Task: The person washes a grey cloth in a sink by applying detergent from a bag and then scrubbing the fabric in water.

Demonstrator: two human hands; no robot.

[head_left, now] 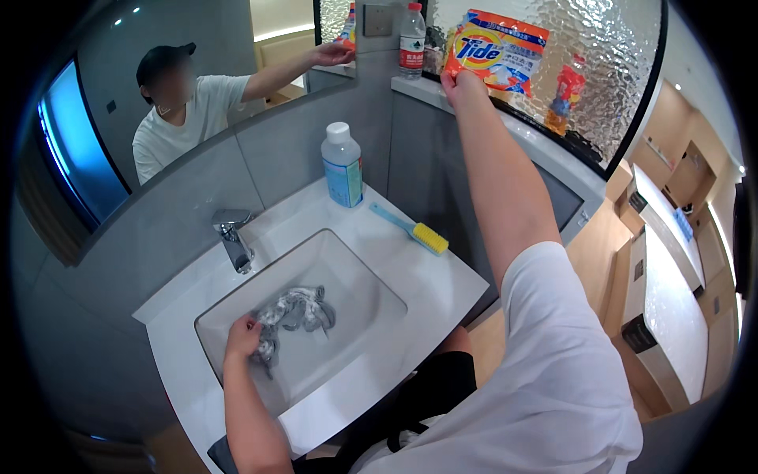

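In the sink lies a wet, crumpled grey cloth with white suds on it, in shallow water. My left hand is at the cloth's left end, its fingers closed on the fabric. My right arm reaches far up to the ledge, where my right hand grips the lower left corner of an orange laundry detergent bag. The bag looks upright against the textured glass. Part of the right hand's fingers is hidden behind the wrist and bag.
A chrome faucet stands behind the sink. On the white counter are a blue bottle with a white cap and a yellow-bristled brush. A red-capped water bottle stands on the ledge. A mirror covers the left wall.
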